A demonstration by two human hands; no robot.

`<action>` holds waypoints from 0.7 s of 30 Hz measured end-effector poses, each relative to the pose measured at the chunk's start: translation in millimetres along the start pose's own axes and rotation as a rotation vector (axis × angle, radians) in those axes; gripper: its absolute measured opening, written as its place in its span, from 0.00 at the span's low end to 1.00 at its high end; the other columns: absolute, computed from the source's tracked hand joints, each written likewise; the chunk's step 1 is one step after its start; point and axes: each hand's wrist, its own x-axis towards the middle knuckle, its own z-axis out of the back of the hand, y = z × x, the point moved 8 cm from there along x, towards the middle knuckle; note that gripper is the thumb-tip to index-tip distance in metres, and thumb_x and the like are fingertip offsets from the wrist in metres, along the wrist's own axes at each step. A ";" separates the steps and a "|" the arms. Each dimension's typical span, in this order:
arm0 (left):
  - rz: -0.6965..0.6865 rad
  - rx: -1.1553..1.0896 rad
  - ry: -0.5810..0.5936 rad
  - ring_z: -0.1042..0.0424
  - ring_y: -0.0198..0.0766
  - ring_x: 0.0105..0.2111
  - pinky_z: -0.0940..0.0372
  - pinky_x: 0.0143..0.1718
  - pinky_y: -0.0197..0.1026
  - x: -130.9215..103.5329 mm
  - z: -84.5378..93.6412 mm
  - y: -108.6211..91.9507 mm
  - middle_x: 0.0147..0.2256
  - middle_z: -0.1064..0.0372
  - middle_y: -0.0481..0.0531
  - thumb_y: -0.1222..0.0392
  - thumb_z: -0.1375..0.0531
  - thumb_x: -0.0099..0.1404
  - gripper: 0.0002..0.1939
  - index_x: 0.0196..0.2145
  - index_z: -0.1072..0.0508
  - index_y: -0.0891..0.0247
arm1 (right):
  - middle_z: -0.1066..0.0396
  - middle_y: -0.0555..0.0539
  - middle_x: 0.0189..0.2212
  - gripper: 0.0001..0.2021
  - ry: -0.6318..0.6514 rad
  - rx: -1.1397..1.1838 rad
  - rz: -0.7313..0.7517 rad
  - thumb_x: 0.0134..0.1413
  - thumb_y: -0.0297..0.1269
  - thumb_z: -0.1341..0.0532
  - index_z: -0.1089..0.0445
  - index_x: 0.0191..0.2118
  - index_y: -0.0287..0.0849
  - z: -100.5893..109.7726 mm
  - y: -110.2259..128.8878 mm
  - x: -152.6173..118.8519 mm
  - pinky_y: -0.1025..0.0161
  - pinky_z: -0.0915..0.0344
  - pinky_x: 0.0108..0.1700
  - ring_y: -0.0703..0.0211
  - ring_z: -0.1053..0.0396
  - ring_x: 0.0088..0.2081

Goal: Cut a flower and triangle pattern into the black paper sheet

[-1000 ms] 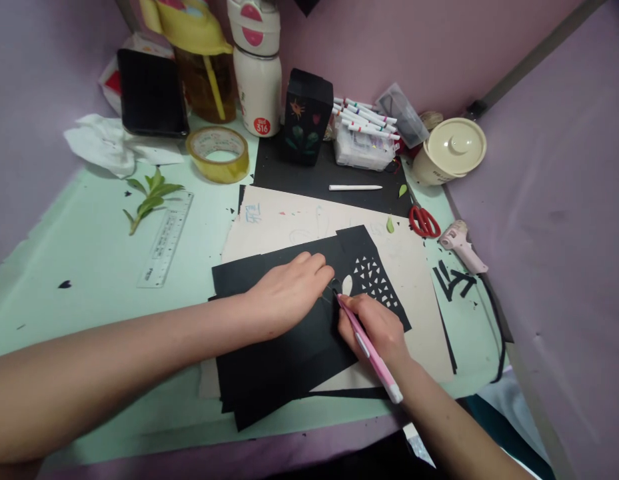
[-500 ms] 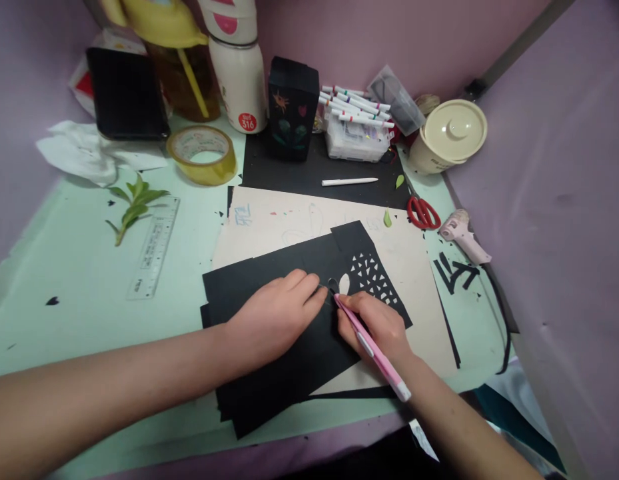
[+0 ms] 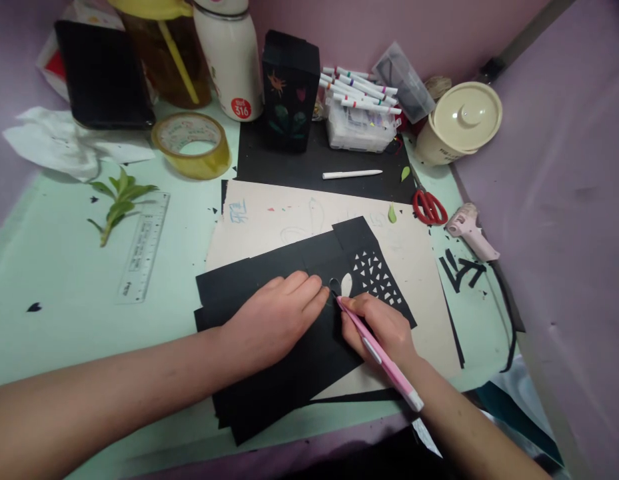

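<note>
A black folded card sheet [image 3: 274, 280] lies tilted on a pale board [image 3: 419, 267]. Its right part has many small cut-out shapes and a white leaf-shaped opening. My right hand [image 3: 382, 327] grips a pink pen-like tool [image 3: 384, 360], its tip on the card beside a small curved outline left of the leaf-shaped opening. My left hand [image 3: 276, 320] lies on the card, fingers together and pointing at the tool tip; whether anything is under its fingertips is hidden.
Behind stand a white bottle [image 3: 232, 63], a black decorated box [image 3: 289, 93], markers [image 3: 362, 90] and a lidded pot [image 3: 459, 123]. Tape [image 3: 192, 143], a ruler [image 3: 144, 250] and a leafy sprig [image 3: 120, 200] lie left; red scissors [image 3: 430, 207] and a pink glue gun [image 3: 472, 230] lie right.
The camera view has shifted slightly, so the surroundings sit a little further out. Both hands keep nearly the same places on the card, and the pink tool is still held.
</note>
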 end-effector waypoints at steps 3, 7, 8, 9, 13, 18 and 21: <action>-0.010 -0.013 -0.017 0.33 0.50 0.44 0.32 0.41 0.48 -0.4 -0.6 0.0 0.49 0.33 0.65 0.71 0.55 0.68 0.20 0.54 0.33 0.71 | 0.24 0.47 0.32 0.11 0.001 0.043 -0.043 0.59 0.23 0.40 0.32 0.44 0.43 -0.2 -3.9 -2.3 0.64 0.27 0.34 0.61 0.25 0.31; -0.011 -0.021 -0.023 0.33 0.51 0.44 0.33 0.41 0.49 0.7 -0.4 0.0 0.48 0.33 0.65 0.71 0.54 0.67 0.20 0.52 0.32 0.70 | 0.23 0.47 0.33 0.10 0.010 0.065 -0.103 0.59 0.25 0.39 0.32 0.44 0.43 -1.2 -7.3 -3.0 0.65 0.27 0.35 0.61 0.24 0.32; -0.011 -0.021 -0.024 0.33 0.51 0.44 0.33 0.41 0.49 0.8 -0.2 0.1 0.48 0.33 0.65 0.71 0.54 0.67 0.19 0.52 0.32 0.70 | 0.23 0.47 0.33 0.09 0.007 0.067 -0.115 0.60 0.25 0.39 0.32 0.44 0.43 -0.9 -7.6 -2.5 0.65 0.27 0.35 0.61 0.24 0.32; -0.011 -0.019 -0.025 0.33 0.51 0.44 0.33 0.41 0.49 0.8 0.0 0.2 0.48 0.33 0.65 0.71 0.54 0.67 0.19 0.52 0.32 0.70 | 0.23 0.47 0.33 0.08 0.004 0.065 -0.121 0.60 0.26 0.40 0.32 0.43 0.43 -0.8 -7.3 -1.8 0.65 0.27 0.35 0.61 0.24 0.32; -0.019 -0.021 -0.054 0.33 0.51 0.45 0.32 0.41 0.49 -0.4 1.3 0.8 0.48 0.33 0.64 0.71 0.52 0.66 0.20 0.53 0.33 0.70 | 0.25 0.47 0.30 0.07 -0.005 0.041 -0.096 0.59 0.24 0.40 0.32 0.41 0.41 -1.0 -3.2 1.1 0.66 0.28 0.33 0.62 0.26 0.30; -0.029 -0.003 -0.066 0.32 0.50 0.44 0.33 0.40 0.48 -0.8 1.3 0.3 0.48 0.33 0.63 0.71 0.52 0.66 0.20 0.54 0.33 0.71 | 0.27 0.47 0.28 0.08 -0.015 -0.022 -0.017 0.58 0.21 0.40 0.32 0.41 0.40 -1.7 1.7 0.8 0.66 0.30 0.32 0.62 0.28 0.28; -0.033 0.006 -0.070 0.32 0.50 0.44 0.33 0.39 0.47 -0.5 1.6 -0.4 0.47 0.32 0.63 0.71 0.53 0.67 0.20 0.54 0.33 0.71 | 0.28 0.48 0.27 0.09 0.000 -0.034 0.022 0.58 0.21 0.40 0.32 0.41 0.40 -2.0 2.6 0.6 0.65 0.30 0.31 0.62 0.29 0.27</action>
